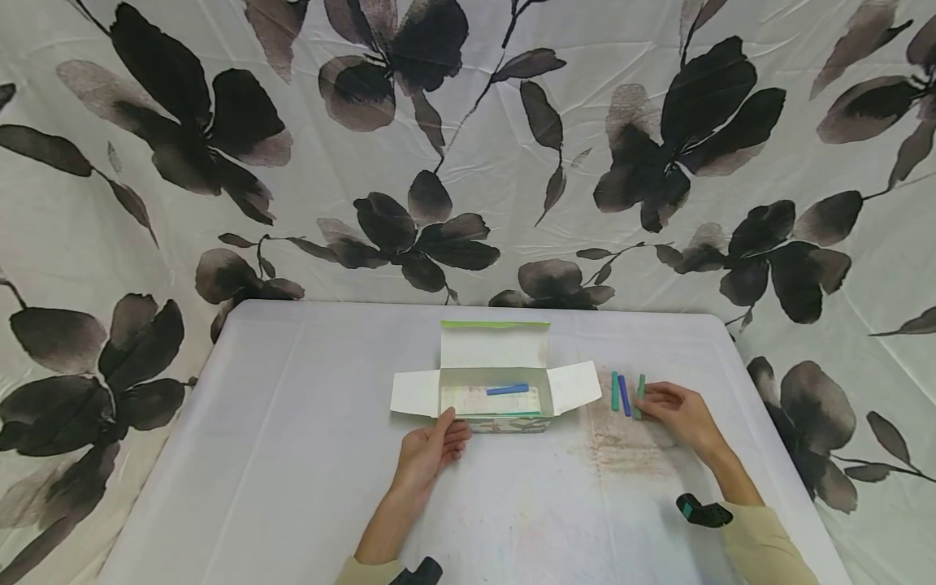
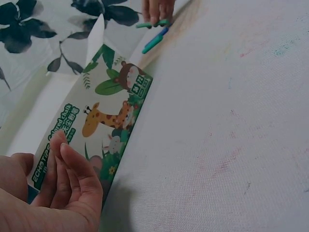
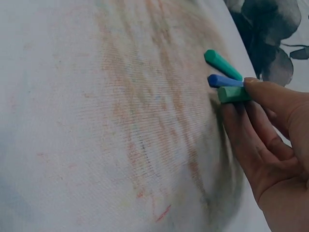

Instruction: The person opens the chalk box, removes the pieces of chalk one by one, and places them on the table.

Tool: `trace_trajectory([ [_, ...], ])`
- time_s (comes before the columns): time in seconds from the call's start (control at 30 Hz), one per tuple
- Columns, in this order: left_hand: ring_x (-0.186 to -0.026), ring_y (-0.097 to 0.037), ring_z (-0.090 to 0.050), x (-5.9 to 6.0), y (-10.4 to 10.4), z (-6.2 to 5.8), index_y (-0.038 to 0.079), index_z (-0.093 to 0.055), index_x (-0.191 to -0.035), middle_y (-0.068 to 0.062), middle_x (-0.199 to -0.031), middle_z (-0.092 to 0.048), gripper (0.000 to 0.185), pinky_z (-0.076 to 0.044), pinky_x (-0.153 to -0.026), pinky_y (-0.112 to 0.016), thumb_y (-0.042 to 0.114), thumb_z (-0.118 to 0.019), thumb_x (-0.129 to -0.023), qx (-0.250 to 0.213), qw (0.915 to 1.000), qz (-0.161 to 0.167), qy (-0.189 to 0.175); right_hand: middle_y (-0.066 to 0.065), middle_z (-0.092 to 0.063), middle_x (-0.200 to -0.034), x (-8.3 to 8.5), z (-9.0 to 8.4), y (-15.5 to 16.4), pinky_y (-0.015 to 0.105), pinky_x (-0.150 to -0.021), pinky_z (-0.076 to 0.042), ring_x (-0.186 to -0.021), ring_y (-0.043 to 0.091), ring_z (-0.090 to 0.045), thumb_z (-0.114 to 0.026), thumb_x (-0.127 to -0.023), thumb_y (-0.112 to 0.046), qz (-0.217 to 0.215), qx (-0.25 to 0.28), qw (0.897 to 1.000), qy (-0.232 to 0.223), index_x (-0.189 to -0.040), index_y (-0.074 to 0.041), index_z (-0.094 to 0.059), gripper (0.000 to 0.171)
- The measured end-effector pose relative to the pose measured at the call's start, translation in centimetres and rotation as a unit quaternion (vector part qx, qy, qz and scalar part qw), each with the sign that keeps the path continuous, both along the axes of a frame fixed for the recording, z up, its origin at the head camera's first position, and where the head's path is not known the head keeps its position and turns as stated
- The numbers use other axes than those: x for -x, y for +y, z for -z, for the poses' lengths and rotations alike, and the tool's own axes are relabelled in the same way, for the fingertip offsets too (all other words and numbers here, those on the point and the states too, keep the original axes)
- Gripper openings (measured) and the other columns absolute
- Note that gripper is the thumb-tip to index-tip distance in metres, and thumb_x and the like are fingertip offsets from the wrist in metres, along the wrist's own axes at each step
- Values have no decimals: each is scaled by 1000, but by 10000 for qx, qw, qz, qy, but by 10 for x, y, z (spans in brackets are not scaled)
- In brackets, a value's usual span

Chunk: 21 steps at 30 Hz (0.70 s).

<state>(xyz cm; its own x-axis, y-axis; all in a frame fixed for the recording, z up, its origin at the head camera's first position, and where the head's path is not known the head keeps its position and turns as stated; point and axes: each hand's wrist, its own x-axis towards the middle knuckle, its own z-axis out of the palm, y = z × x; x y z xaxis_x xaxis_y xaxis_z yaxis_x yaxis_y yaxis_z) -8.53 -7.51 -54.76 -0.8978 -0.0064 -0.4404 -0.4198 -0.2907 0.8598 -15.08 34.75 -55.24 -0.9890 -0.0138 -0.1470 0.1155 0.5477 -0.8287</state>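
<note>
An open cardboard chalk box [image 1: 504,425] stands on the table, its flaps spread and animals printed on its front. Inside it a blue chalk stick [image 1: 508,389] lies across paler contents that I cannot make out singly. My left hand [image 1: 431,451] grips the box's near left corner, thumb over the top edge and fingers against the printed front [image 2: 104,116]. To the right of the box, my right hand [image 1: 676,410] pinches a green chalk stick [image 3: 232,94] between thumb and fingers. Beside it on the cloth lie a blue chalk stick [image 3: 224,81] and a teal chalk stick [image 3: 222,64].
White cloth covers the table [image 1: 307,390]. Brownish chalk smears [image 1: 629,447] mark it below the loose sticks, with fainter coloured marks nearer the front. A floral curtain [image 1: 468,146] hangs behind the far edge. The box's side flaps [image 1: 575,387] stick out left and right.
</note>
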Motion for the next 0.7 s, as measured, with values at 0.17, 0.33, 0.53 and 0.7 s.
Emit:
trace_trajectory([
  [0.17, -82, -9, -64, 0, -1, 1, -12, -67, -117, -10, -99, -75, 56, -54, -68, -18, 42, -64, -102, -36, 10000, -7, 23, 17, -73, -108, 1, 5, -4, 19, -76, -56, -86, 2, -68, -76, -97, -27, 45, -189, 9998, 106, -128, 9, -63, 49],
  [0.33, -82, -9, -64, -1, -1, 1, -12, -67, -117, -9, -100, -75, 57, -54, -69, -18, 43, -64, -103, -27, 10000, 22, 42, 16, -75, -100, 1, 3, -13, 26, -76, -57, -85, 15, -71, -78, -95, -25, 86, -812, 9959, 386, -118, 7, -69, 40],
  [0.53, -82, -9, -63, -1, 0, 0, -12, -66, -118, -11, -102, -74, 57, -53, -69, -18, 43, -63, -103, -1, 10000, 29, 34, 12, -75, -92, 5, -2, -19, 30, -74, -54, -81, 21, -70, -78, -94, -19, 45, -1162, 9915, 580, -111, 6, -71, 31],
  [0.7, -83, -9, -63, -1, -1, -1, -11, -67, -118, -11, -102, -74, 57, -54, -70, -18, 43, -63, -103, 23, 10000, 56, 31, 12, -74, -92, 5, -9, -21, 27, -70, -53, -81, 21, -69, -74, -96, -13, 33, -1263, 9899, 642, -110, 7, -71, 25],
])
